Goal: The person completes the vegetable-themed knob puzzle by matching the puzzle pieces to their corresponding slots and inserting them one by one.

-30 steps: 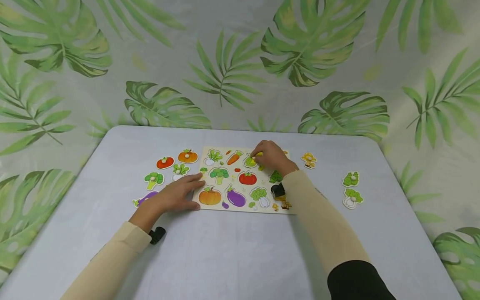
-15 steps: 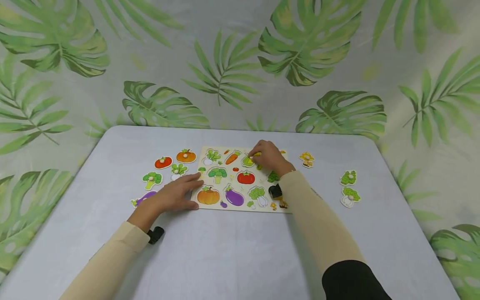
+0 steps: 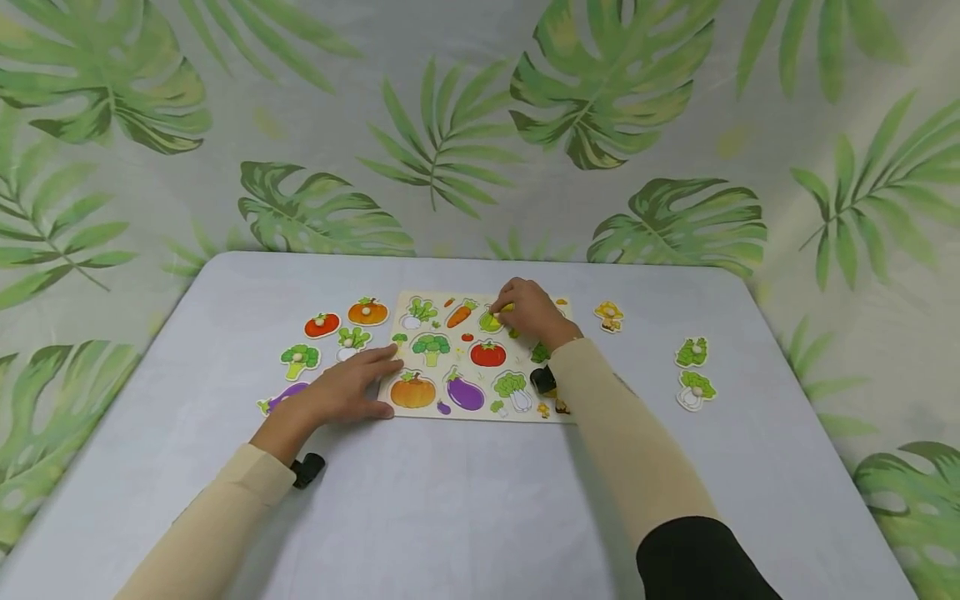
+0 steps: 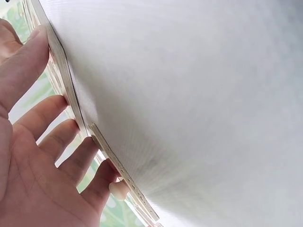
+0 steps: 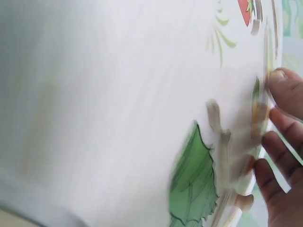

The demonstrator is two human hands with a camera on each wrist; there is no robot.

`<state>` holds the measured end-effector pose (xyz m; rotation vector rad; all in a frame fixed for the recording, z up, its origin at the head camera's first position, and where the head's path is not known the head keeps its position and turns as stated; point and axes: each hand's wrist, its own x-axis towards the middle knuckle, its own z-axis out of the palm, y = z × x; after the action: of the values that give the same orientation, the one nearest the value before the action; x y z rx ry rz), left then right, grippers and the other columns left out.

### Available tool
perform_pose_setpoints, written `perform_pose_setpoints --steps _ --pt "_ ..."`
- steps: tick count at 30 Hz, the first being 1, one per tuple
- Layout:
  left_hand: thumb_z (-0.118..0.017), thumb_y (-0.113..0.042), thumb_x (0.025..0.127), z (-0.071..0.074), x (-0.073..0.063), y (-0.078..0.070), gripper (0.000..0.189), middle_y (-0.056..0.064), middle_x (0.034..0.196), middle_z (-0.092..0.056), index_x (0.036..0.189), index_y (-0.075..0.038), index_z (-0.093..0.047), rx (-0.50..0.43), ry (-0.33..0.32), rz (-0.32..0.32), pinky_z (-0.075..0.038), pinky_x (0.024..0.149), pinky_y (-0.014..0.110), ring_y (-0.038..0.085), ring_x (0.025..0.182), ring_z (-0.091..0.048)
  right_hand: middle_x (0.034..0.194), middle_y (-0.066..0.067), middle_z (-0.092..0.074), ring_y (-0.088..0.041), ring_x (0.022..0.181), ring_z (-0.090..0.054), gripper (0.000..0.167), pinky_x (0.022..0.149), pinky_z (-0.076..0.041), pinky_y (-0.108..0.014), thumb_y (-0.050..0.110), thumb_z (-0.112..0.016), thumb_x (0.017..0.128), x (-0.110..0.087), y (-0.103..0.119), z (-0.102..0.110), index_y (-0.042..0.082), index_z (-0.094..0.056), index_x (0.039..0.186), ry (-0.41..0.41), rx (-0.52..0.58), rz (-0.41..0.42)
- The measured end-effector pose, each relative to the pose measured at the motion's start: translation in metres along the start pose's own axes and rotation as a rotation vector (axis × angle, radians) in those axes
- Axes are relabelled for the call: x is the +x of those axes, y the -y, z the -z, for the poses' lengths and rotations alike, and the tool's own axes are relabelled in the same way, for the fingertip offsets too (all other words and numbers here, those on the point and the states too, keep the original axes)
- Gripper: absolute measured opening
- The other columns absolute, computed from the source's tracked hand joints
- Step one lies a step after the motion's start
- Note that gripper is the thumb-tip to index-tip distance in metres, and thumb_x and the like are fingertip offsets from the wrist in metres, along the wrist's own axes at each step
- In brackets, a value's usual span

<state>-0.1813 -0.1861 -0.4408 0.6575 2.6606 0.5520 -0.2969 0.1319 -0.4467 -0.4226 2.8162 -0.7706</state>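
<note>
A cream vegetable puzzle board [image 3: 457, 360] lies mid-table in the head view, with printed carrot, tomato, pumpkin and eggplant shapes. My right hand [image 3: 532, 312] is over its far right part, fingertips pinching a green-and-yellow corn piece [image 3: 489, 322], mostly hidden beneath the hand. In the right wrist view, the thumb and fingertips meet the piece's thin edge close over the board. My left hand [image 3: 347, 390] rests with spread fingers at the board's left edge, its thumb by the near corner. The left wrist view shows those fingertips [image 4: 71, 125] touching the board's side.
Left of the board lie knobbed pieces: a tomato [image 3: 322, 325], a pumpkin [image 3: 367, 312], a broccoli [image 3: 300, 360], a radish [image 3: 352, 340] and an eggplant [image 3: 285, 395], partly behind the left hand. A mushroom [image 3: 609, 316], a leafy green piece [image 3: 692, 352] and a bok choy [image 3: 696, 390] lie right.
The whole scene drifts slightly left as the head view turns. Both hands keep their places on the board; the right fingertips shift slightly over the corn piece.
</note>
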Motion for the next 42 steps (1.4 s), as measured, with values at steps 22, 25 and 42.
perform_pose_setpoints --steps 22,25,42 --pt "-0.079 -0.032 0.084 0.001 -0.001 0.002 0.074 0.012 0.163 -0.030 0.148 -0.013 -0.047 0.013 -0.004 -0.007 -0.030 0.119 0.059 0.039 0.150 -0.028 0.128 -0.011 -0.056 -0.030 0.122 -0.048 0.023 0.111 -0.040 -0.044 0.017 -0.064 0.096 0.000 -0.001 0.001 0.012 -0.075 0.116 0.017 0.005 0.012" --pt "-0.079 -0.031 0.084 0.001 -0.001 0.001 0.074 0.012 0.163 -0.030 0.148 -0.012 -0.048 0.019 -0.004 -0.009 -0.030 0.120 0.059 0.039 0.150 -0.028 0.129 -0.010 -0.056 -0.029 0.124 -0.048 0.026 0.113 -0.040 -0.044 0.018 -0.064 0.096 0.000 -0.002 0.002 0.013 -0.073 0.121 0.036 0.006 0.002" --pt "-0.079 -0.030 0.084 0.003 0.000 -0.002 0.073 0.014 0.162 -0.031 0.147 -0.010 -0.048 0.025 0.002 -0.013 -0.031 0.119 0.059 0.041 0.149 -0.029 0.130 -0.015 -0.063 -0.035 0.131 -0.050 0.028 0.116 -0.037 -0.052 0.013 -0.065 0.095 -0.034 -0.009 0.048 0.005 -0.070 0.122 -0.034 0.017 0.168"
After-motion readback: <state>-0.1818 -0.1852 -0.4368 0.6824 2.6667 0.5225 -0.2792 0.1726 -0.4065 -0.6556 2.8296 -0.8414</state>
